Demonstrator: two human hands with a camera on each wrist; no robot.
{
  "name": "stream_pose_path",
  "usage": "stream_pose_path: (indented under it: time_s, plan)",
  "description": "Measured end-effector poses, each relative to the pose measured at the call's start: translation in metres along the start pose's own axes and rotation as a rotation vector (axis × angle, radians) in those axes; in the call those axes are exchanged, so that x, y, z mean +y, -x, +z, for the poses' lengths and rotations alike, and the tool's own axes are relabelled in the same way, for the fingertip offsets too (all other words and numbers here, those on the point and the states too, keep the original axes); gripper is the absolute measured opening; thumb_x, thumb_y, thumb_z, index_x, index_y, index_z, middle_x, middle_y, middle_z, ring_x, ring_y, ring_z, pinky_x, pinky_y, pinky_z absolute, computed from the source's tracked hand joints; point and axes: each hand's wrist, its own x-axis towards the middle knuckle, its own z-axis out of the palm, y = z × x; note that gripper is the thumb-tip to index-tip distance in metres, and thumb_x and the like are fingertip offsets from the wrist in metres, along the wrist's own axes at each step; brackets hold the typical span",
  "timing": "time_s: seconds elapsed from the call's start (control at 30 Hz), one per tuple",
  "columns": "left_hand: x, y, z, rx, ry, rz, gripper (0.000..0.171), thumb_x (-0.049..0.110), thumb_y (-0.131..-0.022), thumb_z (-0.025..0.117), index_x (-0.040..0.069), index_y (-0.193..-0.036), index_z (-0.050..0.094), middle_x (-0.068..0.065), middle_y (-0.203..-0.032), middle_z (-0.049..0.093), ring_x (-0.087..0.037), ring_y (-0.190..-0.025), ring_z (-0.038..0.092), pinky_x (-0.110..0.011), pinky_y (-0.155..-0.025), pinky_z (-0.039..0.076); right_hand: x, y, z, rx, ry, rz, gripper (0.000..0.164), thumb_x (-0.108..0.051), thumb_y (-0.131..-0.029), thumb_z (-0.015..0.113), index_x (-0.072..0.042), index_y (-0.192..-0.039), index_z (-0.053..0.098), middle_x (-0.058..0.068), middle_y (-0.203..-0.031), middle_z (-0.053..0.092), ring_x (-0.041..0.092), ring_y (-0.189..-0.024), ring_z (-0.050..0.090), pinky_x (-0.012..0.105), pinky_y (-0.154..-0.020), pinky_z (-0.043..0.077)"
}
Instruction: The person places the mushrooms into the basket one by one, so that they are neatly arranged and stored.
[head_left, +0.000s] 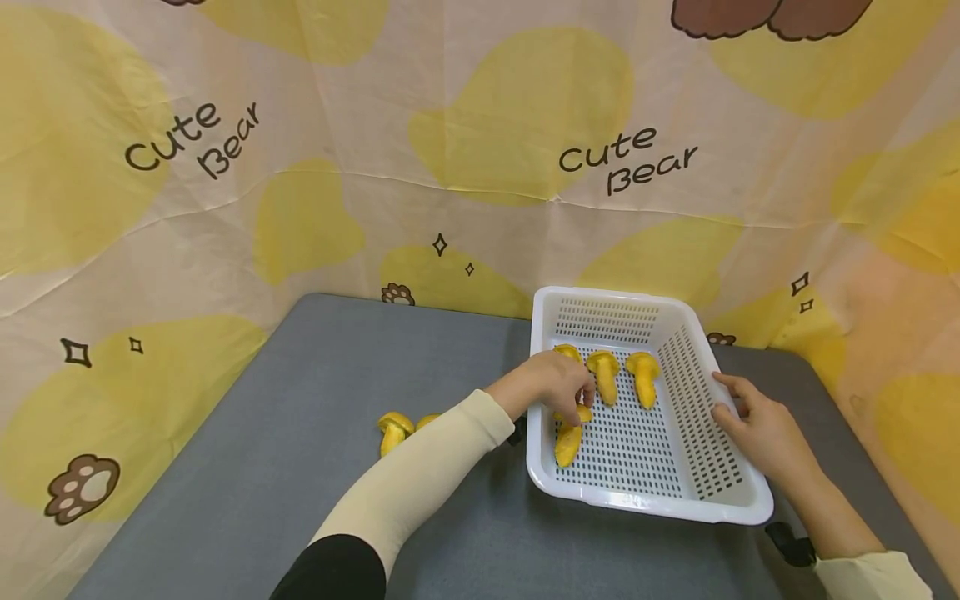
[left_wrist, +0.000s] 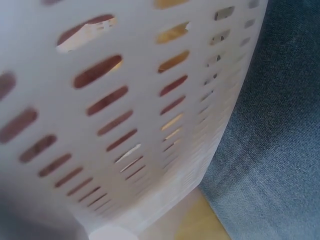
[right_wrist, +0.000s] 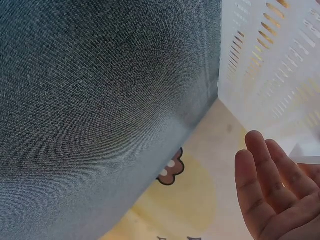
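My left hand (head_left: pixel 558 383) reaches over the left rim of a white perforated plastic basket (head_left: pixel 720 510). Its fingertips pinch a yellow mushroom (head_left: pixel 567 447) low over the basket floor, covering part of its cap. Three more lie in a row behind: one mushroom (head_left: pixel 567 351) partly behind the hand, a middle mushroom (head_left: pixel 605 380) and a right mushroom (head_left: pixel 644 382). On the basket's right side, my right hand (head_left: pixel 768 429) touches the rim. The right wrist view shows that hand's extended fingers (right_wrist: pixel 256 162) along the outer wall; the left wrist view shows only the basket wall (left_wrist: pixel 145 95).
Left of the basket, a mushroom (head_left: pixel 394 431) lies on the grey table (head_left: pixel 315 375), and another mushroom (head_left: pixel 427 420) is mostly hidden by the left sleeve (head_left: pixel 427 475). A printed curtain (head_left: pixel 480 125) hangs behind the table. Black wrist gear (head_left: pixel 791 546) sits below the right hand.
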Motion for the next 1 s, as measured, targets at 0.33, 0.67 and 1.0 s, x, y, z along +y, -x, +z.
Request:
stream_pose_path:
  time_s: [0.33,0.67,1.0]
  plan:
    - [0.0018,-0.0032,0.0017,-0.003,-0.07,-0.054,0.021,0.043,-0.078,0.075,0.038,-0.098,0.069,0.021,-0.091,0.061,-0.002,-0.085,0.055,-0.024,-0.072,0.046,0.0007,0.0003,0.0002,-0.001,-0.002,-0.007,0.058,-0.024,-0.098,0.045,0.002,-0.147,0.03,0.033,-0.108,0.058,0.017,-0.06,0.066,0.03,-0.048,0.054]
    - [0.0034,-0.0015,0.0024,-0.001,-0.094,-0.053,0.022,0.046,-0.081,0.071,0.039,-0.102,0.068,0.019,-0.087,0.061,-0.005,-0.082,0.056,-0.025,-0.07,0.045,0.0016,0.0,-0.0001,-0.003,0.002,-0.006,0.058,-0.025,-0.098,0.045,0.002,-0.147,0.03,0.033,-0.109,0.058,0.018,-0.06,0.066,0.031,-0.048,0.054]
    - [0.0027,-0.0023,0.0036,0.016,-0.112,-0.056,0.023,0.048,-0.08,0.069,0.041,-0.102,0.068,0.02,-0.092,0.061,-0.005,-0.085,0.055,-0.025,-0.072,0.045,0.0014,-0.0007,-0.0004,0.012,0.008,-0.024,0.057,-0.025,-0.098,0.045,0.001,-0.147,0.032,0.033,-0.107,0.059,0.018,-0.059,0.066,0.03,-0.047,0.053]
